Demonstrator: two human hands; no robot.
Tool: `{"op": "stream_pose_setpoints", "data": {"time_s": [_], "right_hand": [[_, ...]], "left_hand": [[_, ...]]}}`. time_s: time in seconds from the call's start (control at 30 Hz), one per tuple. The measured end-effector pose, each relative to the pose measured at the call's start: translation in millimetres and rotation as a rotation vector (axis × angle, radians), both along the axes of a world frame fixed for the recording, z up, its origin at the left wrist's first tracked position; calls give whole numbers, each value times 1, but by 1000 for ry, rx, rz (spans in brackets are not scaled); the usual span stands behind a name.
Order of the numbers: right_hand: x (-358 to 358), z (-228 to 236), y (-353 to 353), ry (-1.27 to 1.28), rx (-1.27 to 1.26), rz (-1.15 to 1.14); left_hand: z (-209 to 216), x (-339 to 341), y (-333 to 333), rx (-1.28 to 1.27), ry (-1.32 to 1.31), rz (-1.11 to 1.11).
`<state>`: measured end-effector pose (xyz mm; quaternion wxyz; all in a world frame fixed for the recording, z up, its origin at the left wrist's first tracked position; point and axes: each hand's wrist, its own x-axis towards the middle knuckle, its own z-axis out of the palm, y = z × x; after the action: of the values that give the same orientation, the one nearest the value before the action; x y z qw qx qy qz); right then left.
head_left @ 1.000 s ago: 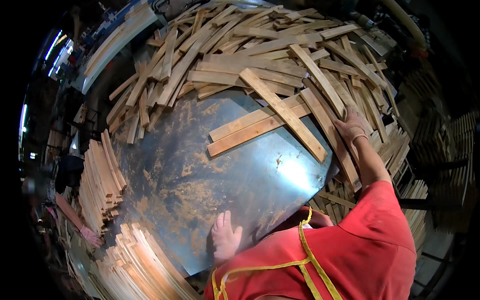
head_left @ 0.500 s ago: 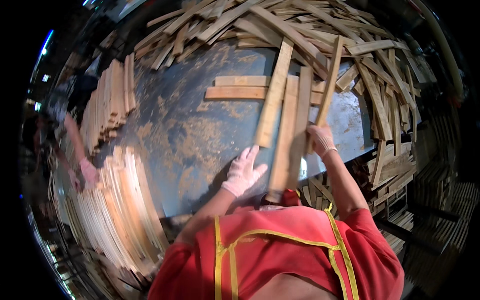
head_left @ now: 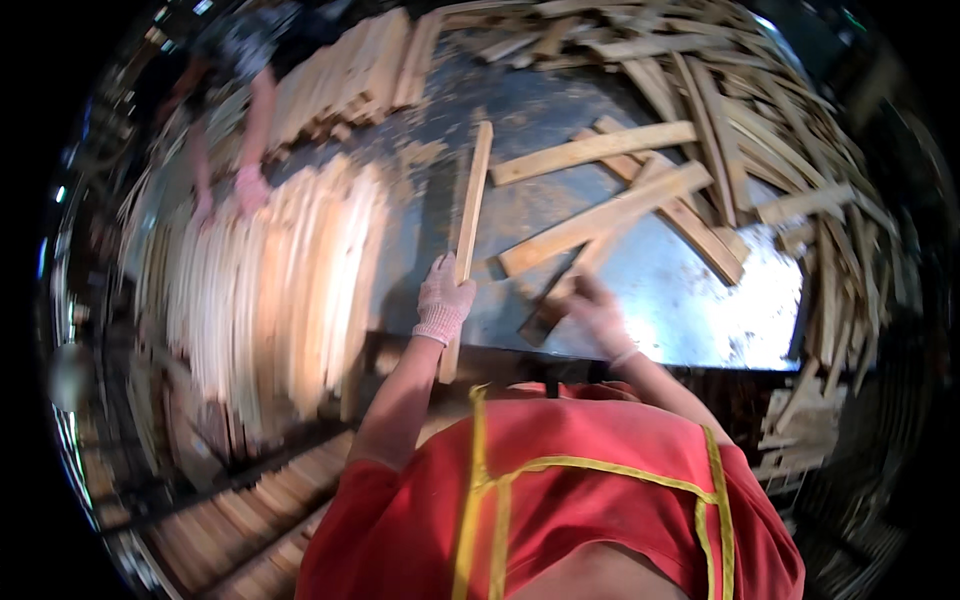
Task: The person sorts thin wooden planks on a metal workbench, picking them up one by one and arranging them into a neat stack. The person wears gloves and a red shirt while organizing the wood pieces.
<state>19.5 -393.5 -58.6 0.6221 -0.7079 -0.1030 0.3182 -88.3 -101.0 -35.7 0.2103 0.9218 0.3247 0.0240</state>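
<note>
My left hand (head_left: 445,297), in a pale knit glove, is closed round a narrow wooden slat (head_left: 475,200), which stands on edge and points away from me beside the stack on the left. My right hand (head_left: 598,315) is smeared by motion over the near part of the table, close to the end of a darker slat (head_left: 545,318); its fingers do not show clearly. Before it, several loose slats lie crossed, among them a broad pale slat (head_left: 605,218) and another pale slat (head_left: 595,152) behind it.
A metal table (head_left: 690,325) strewn with sawdust carries everything. To the left are a row of pale slats (head_left: 310,290) and a farther stack (head_left: 345,80). A co-worker's gloved hand (head_left: 252,188) rests at the row. A jumbled slat pile (head_left: 790,130) covers the far right.
The view has swung left. My left hand, open before, now grips a slat beside the row. My right hand has let go of the slat it held, and the loose slats lie differently.
</note>
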Motion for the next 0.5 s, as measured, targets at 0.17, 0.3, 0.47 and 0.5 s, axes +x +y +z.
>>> {"op": "stream_pose_setpoints", "data": {"time_s": [0.17,0.3,0.47,0.5], "right_hand": [[89,-25,-57,180,104,-483],[129,-36,-36,380,292,-589],[133,-42,30,260,336,-476],[126,-40,39,289,393,-446]], "left_hand": [[-36,-136,108,777,186,40],[18,-95,105,483,487,209],[14,53,-5,182,274,-168],[27,85,-30,144,262,-246]]}}
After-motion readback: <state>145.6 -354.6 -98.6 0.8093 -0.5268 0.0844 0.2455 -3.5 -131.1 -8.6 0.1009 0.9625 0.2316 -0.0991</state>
